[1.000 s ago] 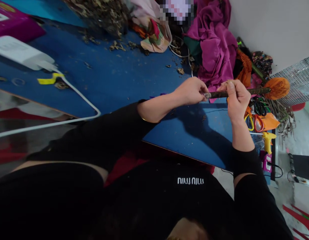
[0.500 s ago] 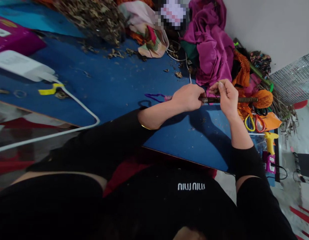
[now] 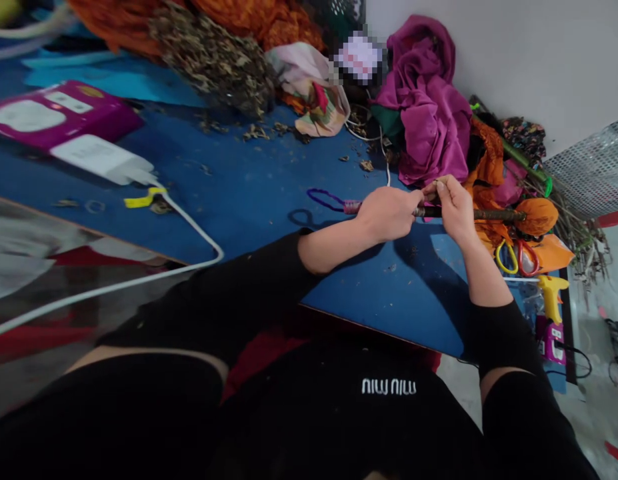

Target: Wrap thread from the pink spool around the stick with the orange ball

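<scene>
My left hand (image 3: 386, 212) is closed round the near end of a dark thin stick (image 3: 493, 215). A purple wire loop (image 3: 329, 199) sticks out from that hand to the left. My right hand (image 3: 453, 208) pinches the same stick just to the right of the left hand, thumb and fingers pressed together. The stick runs right to an orange fabric ball (image 3: 537, 215) at its far end. Both hands hover over the blue table (image 3: 249, 180).
A magenta cloth heap (image 3: 429, 113) lies behind the hands. Scissors (image 3: 513, 257) and a yellow glue gun (image 3: 551, 297) lie at the right edge. A white charger (image 3: 101, 159) with its cable (image 3: 199, 233), a magenta box (image 3: 59, 120) and dried plant bits (image 3: 213, 60) are at left.
The view has tilted up, showing more of the back of the table. Both hands with the stick have lowered slightly and the right hand has slid closer to the left one.
</scene>
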`<state>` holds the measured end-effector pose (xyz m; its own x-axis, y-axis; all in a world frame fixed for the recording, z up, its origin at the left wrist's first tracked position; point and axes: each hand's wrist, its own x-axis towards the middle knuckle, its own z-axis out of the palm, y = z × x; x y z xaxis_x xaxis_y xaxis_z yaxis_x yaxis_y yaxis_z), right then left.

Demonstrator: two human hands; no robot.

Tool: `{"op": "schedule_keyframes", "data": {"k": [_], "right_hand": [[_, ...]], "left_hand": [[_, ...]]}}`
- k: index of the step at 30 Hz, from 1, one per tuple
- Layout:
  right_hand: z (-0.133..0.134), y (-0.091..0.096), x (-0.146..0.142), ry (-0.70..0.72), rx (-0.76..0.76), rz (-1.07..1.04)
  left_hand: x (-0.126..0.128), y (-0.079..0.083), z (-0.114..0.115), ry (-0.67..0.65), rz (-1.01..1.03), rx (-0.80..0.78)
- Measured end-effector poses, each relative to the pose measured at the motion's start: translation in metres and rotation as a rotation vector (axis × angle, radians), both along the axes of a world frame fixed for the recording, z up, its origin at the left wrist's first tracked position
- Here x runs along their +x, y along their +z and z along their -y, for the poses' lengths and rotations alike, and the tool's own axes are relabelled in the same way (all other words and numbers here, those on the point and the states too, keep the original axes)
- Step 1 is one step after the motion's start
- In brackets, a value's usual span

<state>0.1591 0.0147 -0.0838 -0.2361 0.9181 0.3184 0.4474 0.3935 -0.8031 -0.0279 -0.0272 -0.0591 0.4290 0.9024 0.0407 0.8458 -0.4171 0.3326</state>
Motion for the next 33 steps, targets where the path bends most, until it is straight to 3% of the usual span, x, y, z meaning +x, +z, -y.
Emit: {"op": "schedule_keyframes", "data": {"k": [5, 11, 18, 22, 26, 30, 33], "right_hand": [[0.000, 0.000, 0.001, -0.006, 0.052, 0.077], [-0.001, -0.005, 0.000, 0.032, -0.001, 0.053], [-0.005, -0.008, -0.002, 0.031, -0.113, -0.104], [-0.006, 0.001, 0.005, -0.005, -0.115, -0.225], [-0.004, 0.028, 0.039, -0.030, -0.177, -0.286], [0.001, 0.066, 0.101, 0.017, -0.280, -0.202], [0.003, 0.087, 0.147, -0.197, -0.157, -0.181]], "left_hand": [[0.001, -0.002, 0.002, -0.013, 0.003, 0.022], [0.000, -0.004, 0.000, 0.005, 0.035, -0.012], [0.000, -0.005, -0.002, 0.008, 0.055, -0.021], [-0.002, -0.010, -0.008, 0.068, 0.103, -0.060], [-0.012, -0.008, -0.016, 0.149, 0.160, -0.032], [-0.029, 0.003, -0.024, 0.232, 0.175, 0.010], [-0.044, 0.012, -0.029, 0.261, 0.158, 0.058]]}}
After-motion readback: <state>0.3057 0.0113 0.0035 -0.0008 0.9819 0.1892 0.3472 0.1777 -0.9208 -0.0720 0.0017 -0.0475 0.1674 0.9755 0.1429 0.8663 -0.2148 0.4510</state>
